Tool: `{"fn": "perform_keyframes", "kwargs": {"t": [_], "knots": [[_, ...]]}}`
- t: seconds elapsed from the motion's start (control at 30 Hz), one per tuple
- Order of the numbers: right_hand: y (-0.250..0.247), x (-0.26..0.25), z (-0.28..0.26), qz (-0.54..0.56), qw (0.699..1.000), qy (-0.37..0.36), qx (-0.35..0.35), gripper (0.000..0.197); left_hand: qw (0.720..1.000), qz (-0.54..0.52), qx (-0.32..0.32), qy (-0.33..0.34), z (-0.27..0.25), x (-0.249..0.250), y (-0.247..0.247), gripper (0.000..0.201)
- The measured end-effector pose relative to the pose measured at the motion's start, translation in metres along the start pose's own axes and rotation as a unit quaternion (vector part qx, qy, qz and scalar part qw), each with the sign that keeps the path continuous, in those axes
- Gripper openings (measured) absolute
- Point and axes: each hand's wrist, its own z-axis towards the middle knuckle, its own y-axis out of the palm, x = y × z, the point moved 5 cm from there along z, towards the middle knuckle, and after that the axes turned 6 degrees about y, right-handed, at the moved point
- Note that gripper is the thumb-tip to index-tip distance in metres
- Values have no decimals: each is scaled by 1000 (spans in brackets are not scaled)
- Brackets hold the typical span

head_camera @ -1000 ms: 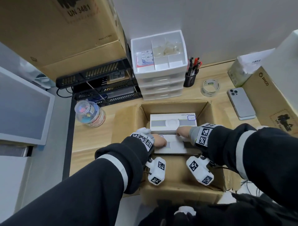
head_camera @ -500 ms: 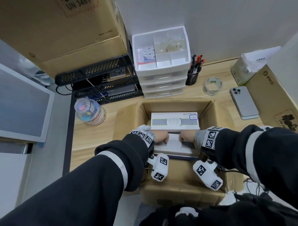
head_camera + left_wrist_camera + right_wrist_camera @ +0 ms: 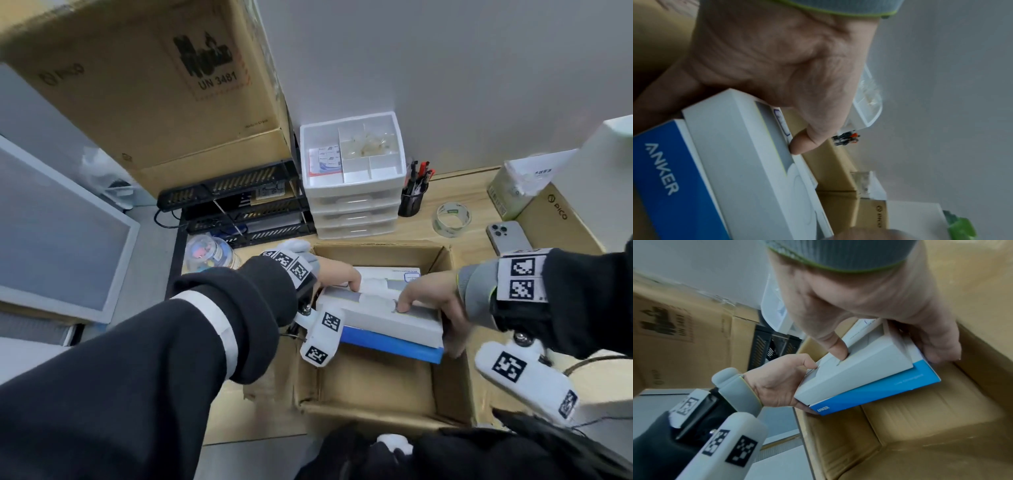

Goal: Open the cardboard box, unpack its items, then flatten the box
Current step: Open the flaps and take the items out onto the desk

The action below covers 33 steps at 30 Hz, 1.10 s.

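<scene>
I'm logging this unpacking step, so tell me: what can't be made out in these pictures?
- Head view: the second white box deeper in the cardboard box is mostly covered by both hands and the lifted white box.
- Right wrist view: small print on the blue Anker box is blurred.
- Left wrist view: left hand fingers are hidden under the boxes.
- Right hand: fingertips hidden beneath the stack.

Two hands, left (image 3: 337, 275) and right (image 3: 432, 298), clamp two stacked items between thumbs and fingers, one white carton (image 3: 387, 313) over one blue carton (image 3: 390, 346), above one open cardboard box (image 3: 380, 390) still containing one white carton (image 3: 394, 274).
</scene>
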Motion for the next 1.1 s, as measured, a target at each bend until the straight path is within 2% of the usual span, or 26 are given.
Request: {"fn": "perform_keyframes", "kwargs": {"t": [0.07, 0.17, 0.3, 0.4, 0.5, 0.63, 0.73, 0.83, 0.9, 0.93, 1.03, 1.1], "knots": [[-8, -6, -13, 9, 1000, -7, -6, 33, 1000, -12, 20, 15, -16, 8, -14, 22], [-15, -23, -33, -15, 999, -46, -5, 48, 998, -30, 44, 38, -39, 15, -40, 28], [-10, -62, -68, 21, 992, -120, -19, 33, 990, -69, 104, 65, -66, 13, -91, 49], [2, -99, -89, 39, 985, -170, -5, 27, 975, -112, 171, 84, -83, 6, -131, 43], [18, -143, -100, 43, 974, -224, 17, 39, 953, -163, 237, 97, -89, -13, -165, 43], [41, -187, -100, 45, 964, -261, 17, 44, 920, -206, 309, 123, -73, -44, -192, 46], [52, -212, -87, 30, 961, -272, 35, 50, 889, -233, 368, 142, -68, -60, -195, 69], [62, -235, -77, -14, 951, -304, 59, 26, 880, -229, 398, 123, -49, -79, -198, 82], [70, -254, -62, -71, 943, -319, 59, 20, 875, -243, 401, 120, -27, -88, -200, 95], [73, -260, -52, -83, 940, -327, 51, 20, 873, -242, 406, 118, -16, -92, -201, 94], [75, -277, -29, -88, 940, -326, 52, 24, 870, -234, 420, 104, 12, -97, -206, 69], [76, -280, -16, -67, 948, -309, 42, 29, 868, -242, 424, 90, 25, -101, -204, 65]]}}
